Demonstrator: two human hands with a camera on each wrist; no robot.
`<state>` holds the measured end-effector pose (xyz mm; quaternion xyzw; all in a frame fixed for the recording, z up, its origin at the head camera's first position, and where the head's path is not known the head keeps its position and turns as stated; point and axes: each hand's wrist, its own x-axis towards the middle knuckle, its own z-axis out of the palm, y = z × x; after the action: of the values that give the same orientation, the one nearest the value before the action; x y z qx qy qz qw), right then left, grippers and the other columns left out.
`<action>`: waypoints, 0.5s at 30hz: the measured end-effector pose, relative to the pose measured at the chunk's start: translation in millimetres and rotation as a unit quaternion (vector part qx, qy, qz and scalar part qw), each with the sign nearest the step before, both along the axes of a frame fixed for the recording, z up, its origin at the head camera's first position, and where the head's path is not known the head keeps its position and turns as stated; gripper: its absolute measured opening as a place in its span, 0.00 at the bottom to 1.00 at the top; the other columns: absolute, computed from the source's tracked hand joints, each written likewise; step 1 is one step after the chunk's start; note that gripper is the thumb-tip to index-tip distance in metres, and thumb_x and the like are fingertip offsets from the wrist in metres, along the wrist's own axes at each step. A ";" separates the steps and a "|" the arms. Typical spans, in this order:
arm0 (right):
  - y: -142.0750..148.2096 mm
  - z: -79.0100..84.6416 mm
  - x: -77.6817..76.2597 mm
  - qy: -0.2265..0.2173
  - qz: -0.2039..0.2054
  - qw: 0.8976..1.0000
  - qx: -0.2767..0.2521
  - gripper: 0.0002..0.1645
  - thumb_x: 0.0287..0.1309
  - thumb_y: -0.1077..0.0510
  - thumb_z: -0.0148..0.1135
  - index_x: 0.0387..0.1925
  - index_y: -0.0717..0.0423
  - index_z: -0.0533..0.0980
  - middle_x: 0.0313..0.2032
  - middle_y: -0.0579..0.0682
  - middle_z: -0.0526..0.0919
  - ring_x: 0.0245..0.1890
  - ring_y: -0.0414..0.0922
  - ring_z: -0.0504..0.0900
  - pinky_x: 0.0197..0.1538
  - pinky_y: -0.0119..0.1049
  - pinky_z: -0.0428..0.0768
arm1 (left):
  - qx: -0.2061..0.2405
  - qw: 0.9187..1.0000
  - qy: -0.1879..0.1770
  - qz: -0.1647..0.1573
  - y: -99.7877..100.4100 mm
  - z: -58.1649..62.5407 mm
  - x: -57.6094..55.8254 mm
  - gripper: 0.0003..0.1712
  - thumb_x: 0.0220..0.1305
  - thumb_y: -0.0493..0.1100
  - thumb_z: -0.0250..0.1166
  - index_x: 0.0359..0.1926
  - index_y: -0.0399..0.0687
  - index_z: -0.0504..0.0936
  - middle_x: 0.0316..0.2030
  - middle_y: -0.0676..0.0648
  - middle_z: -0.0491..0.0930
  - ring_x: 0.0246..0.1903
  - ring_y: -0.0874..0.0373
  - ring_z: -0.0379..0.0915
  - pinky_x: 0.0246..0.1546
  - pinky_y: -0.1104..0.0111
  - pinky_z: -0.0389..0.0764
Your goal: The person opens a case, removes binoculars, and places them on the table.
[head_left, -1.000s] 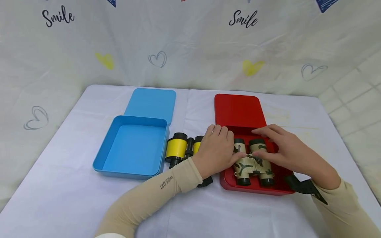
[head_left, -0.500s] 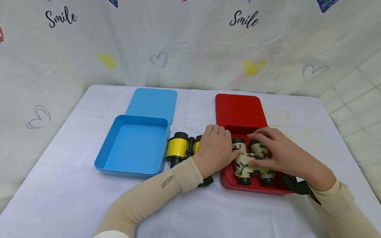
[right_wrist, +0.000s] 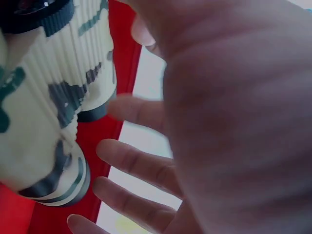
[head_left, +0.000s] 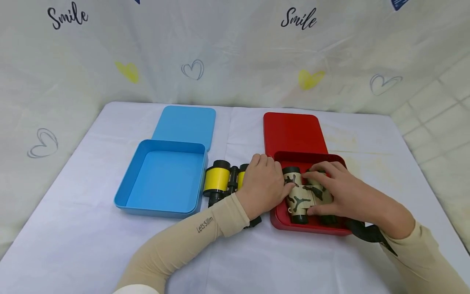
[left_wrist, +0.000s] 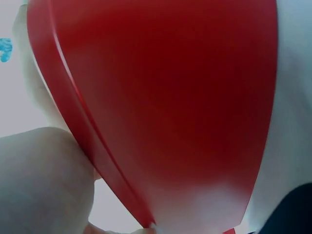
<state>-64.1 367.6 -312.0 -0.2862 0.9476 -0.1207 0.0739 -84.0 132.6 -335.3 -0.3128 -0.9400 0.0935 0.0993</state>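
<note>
Camouflage binoculars point(head_left: 296, 200) lie in the red box point(head_left: 304, 230). The right hand point(head_left: 345, 190) reaches over their right barrel, thumb on the near side and bent fingers around the far end. In the right wrist view its fingertips point(right_wrist: 105, 148) show close to the black barrel ends of the binoculars point(right_wrist: 34, 146). The left hand point(head_left: 262, 183) holds the box's left wall, its thumb inside over the rim. Large in the left wrist view is that red wall point(left_wrist: 170, 107). The hand and forearm partly cover a yellow and black pair of binoculars point(head_left: 216, 179) left of the box.
A blue box point(head_left: 165, 177) stands on the left with its blue lid point(head_left: 185, 126) folded back. The red lid point(head_left: 295, 132) lies open behind the red box. A black strap point(head_left: 367, 232) hangs over the box's front right corner by the right wrist. White cloth covers the table point(head_left: 257, 265).
The right hand has shifted left and toward the person, settling lower over the right barrel and covering more of it. The left hand stays in place. The head view has tilted slightly.
</note>
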 end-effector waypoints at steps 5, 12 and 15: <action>0.1 -2.5 2.8 0.008 0.012 1.000 0.025 0.49 0.44 0.33 0.81 0.63 0.53 0.77 0.60 0.53 0.76 0.62 0.56 0.69 0.56 0.56 0.84 | -0.010 1.000 -0.018 0.006 -0.5 1.9 2.4 0.31 0.78 0.67 0.44 0.37 0.50 0.82 0.36 0.50 0.84 0.45 0.55 0.76 0.55 0.64 0.73; -2.4 -3.7 8.6 0.030 0.022 0.997 0.067 0.46 0.43 0.38 0.84 0.62 0.52 0.78 0.60 0.55 0.76 0.62 0.59 0.69 0.54 0.55 0.86 | -0.027 0.999 -0.027 -0.006 -1.1 2.4 2.8 0.17 0.73 0.53 0.50 0.35 0.49 0.77 0.33 0.51 0.78 0.40 0.56 0.69 0.50 0.65 0.69; -4.4 -5.1 10.8 0.046 0.025 0.996 0.079 0.46 0.42 0.39 0.84 0.61 0.53 0.78 0.59 0.56 0.76 0.60 0.59 0.71 0.53 0.55 0.86 | -0.032 0.999 -0.030 -0.010 -1.0 1.1 2.3 0.15 0.71 0.52 0.50 0.34 0.49 0.77 0.32 0.51 0.77 0.40 0.56 0.67 0.49 0.65 0.68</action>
<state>-53.3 363.3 -317.2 -0.3083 0.9491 -0.0307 0.0558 -81.7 131.6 -334.2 -0.3276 -0.9360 0.1129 0.0624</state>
